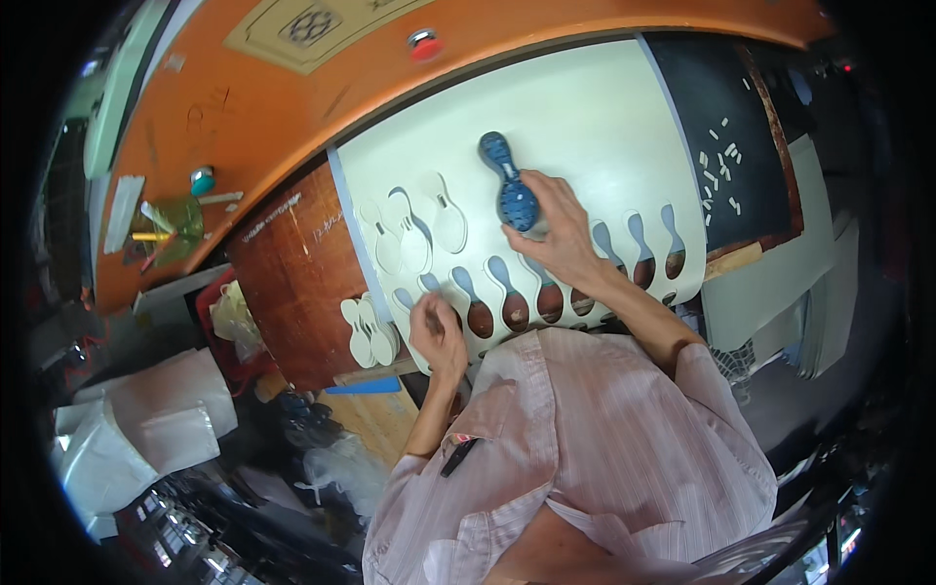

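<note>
A blue shoe-sole-shaped cutting die (509,181) rests on a cream-white sheet (585,117). My right hand (556,226) grips the die's wider near end, thumb and fingers at its sides. My left hand (439,327) is over the sheet's front left part, its fingers curled inward; whether something is between them is hidden. Along the sheet's near edge runs a row of sole-shaped holes (516,310), with brown board showing through. Several loose cut sole pieces (449,224) lie on the sheet's left side, beyond my left hand.
A stack of cut soles (369,336) sits on the reddish-brown board (292,268) at the left. Across the far side stretches an orange machine beam (370,68) with a red button (425,45) and a green button (202,179). Small white scraps (721,166) dot the dark board at the right.
</note>
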Available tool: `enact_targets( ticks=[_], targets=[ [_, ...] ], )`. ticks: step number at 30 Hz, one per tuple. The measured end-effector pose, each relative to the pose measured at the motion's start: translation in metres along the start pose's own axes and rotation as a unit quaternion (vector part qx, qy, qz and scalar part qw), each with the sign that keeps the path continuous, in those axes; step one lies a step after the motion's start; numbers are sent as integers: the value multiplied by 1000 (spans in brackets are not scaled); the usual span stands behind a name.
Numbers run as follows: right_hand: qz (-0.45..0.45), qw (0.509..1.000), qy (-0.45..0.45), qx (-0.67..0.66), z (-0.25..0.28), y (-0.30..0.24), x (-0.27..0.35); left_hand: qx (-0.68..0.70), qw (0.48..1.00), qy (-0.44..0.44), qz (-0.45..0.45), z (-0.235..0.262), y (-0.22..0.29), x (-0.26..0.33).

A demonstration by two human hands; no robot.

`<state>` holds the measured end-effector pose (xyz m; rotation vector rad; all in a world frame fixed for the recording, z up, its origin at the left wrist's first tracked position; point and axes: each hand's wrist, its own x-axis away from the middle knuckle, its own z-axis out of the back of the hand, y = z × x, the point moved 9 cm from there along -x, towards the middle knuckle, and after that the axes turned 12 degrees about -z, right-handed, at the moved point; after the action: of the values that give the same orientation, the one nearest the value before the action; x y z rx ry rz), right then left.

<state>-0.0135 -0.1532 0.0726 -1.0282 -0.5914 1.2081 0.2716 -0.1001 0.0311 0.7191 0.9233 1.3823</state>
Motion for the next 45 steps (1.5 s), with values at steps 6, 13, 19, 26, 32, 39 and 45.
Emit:
enact_targets(
  ticks=[6,13,19,26,32,39,45],
  targets=[
    [12,994,-28,107,-55,-9,8,-124,984,-9,-130,12,-12,46],
    [2,989,-13,146,-61,-4,15,-120,988,87,-39,18,-26,61],
    [-24,988,-16,149,-65,-8,-3,-194,978,27,-73,12,-26,40],
    [-77,996,33,22,-26,27,8,-202,968,93,-112,10,-58,19],
    [6,942,321,-93,184,41,24,-163,959,109,-204,13,-26,13],
    [88,933,350,-2,306,-14,-25,-181,955,43,-232,-2,14,-50],
    [10,940,340,17,313,30,69,-179,950,46,-250,-1,36,-55]
  ],
)
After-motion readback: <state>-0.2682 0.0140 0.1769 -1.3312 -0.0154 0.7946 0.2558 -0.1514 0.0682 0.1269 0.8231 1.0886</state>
